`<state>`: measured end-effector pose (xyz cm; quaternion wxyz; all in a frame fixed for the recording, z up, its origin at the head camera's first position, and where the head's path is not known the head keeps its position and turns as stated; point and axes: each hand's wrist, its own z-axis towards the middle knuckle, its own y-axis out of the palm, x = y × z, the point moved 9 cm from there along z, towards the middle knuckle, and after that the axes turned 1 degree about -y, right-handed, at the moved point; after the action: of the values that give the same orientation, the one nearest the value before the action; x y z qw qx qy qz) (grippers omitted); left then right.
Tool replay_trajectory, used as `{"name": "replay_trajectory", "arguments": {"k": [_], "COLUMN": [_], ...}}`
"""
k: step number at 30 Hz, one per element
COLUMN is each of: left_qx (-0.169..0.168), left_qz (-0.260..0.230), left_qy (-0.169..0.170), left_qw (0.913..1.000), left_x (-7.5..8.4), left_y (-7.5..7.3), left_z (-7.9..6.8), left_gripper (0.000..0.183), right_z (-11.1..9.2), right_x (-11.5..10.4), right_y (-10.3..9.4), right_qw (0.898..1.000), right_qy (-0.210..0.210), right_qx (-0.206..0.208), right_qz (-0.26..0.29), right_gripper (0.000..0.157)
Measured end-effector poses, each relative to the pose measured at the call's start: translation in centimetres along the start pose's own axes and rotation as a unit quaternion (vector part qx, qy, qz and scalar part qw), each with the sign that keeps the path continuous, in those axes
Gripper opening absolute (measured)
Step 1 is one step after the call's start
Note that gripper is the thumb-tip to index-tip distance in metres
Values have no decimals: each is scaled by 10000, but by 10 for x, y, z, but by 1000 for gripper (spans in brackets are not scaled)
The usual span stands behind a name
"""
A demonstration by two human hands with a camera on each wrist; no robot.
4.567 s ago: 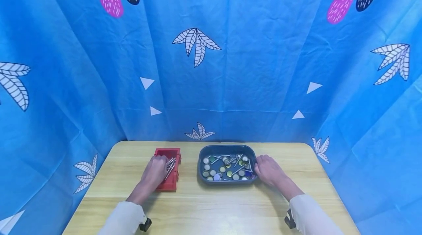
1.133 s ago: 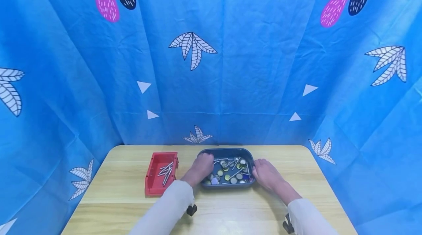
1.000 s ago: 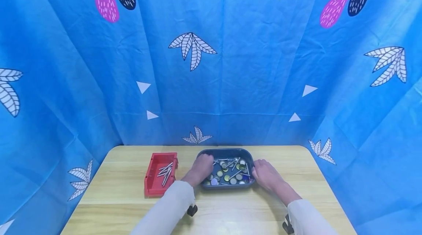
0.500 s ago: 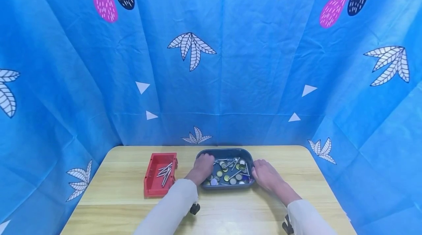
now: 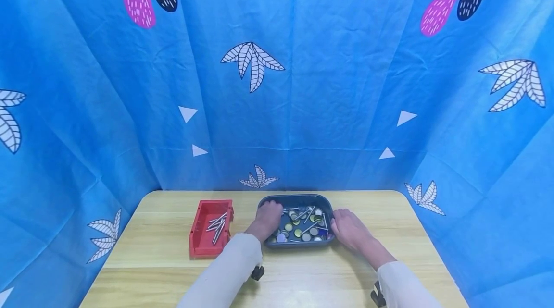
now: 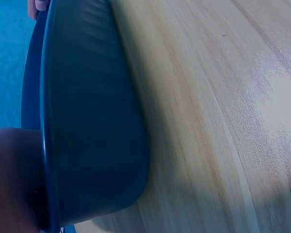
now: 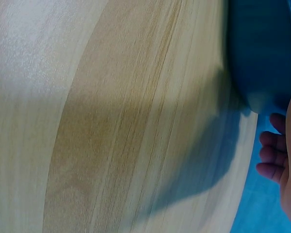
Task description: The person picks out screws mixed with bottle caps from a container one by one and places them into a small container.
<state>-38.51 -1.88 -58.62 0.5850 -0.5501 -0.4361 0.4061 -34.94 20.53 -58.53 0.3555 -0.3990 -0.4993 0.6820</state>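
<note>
The right hand (image 5: 349, 227) grips the tray (image 5: 298, 245); the left hand (image 5: 269, 216) reaches inside, its hold impossible to tell, caps (image 5: 306, 237) to its right, bin (image 5: 207, 252) to its left.

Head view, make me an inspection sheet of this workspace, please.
Surface: pale wood-grain table, rounded far corners.
Job's things: dark blue-grey rounded rectangular tray, holding flat round multicoloured caps and slim silvery metal rods; red rectangular plastic bin, holding similar rods.
Clutter: nothing seen.
Hands: left hand inside the tray's left side, fingertips hidden; right hand holds its right end.
Cables: nothing seen.
Surroundings: blue patterned fabric curtain behind and on both sides.
</note>
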Motion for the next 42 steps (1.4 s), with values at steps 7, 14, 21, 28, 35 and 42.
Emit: {"name": "replay_trajectory", "arguments": {"k": [7, 14, 21, 28, 35, 42], "left_qx": [30, 4, 49, 335, 563, 403], "left_qz": [172, 62, 24, -270, -1232, -2039], "left_qy": [79, 165, 316, 628, 1145, 861], "left_qw": [9998, 9998, 9995, 9971, 9841, 9744], "left_x": [2, 4, 5, 4, -1, -11], "left_y": [3, 0, -7, -21, -25, -36], "left_z": [2, 0, -5, -13, -20, -27], "left_gripper": [11, 9, 9, 14, 12, 15], "right_z": [1, 0, 0, 0, -1, 0], "right_x": [2, 2, 3, 2, 2, 2], "right_y": [1, 2, 2, 1, 1, 1], "right_qw": [10000, 9999, 10000, 10000, 9998, 9998], "right_qy": [-61, -75, -29, 22, 104, 79], "right_qx": [46, 69, 58, -32, -105, -162], "right_qz": [-45, -30, 10, 91, 91, 67], "right_gripper": [23, 25, 25, 25, 26, 30]}}
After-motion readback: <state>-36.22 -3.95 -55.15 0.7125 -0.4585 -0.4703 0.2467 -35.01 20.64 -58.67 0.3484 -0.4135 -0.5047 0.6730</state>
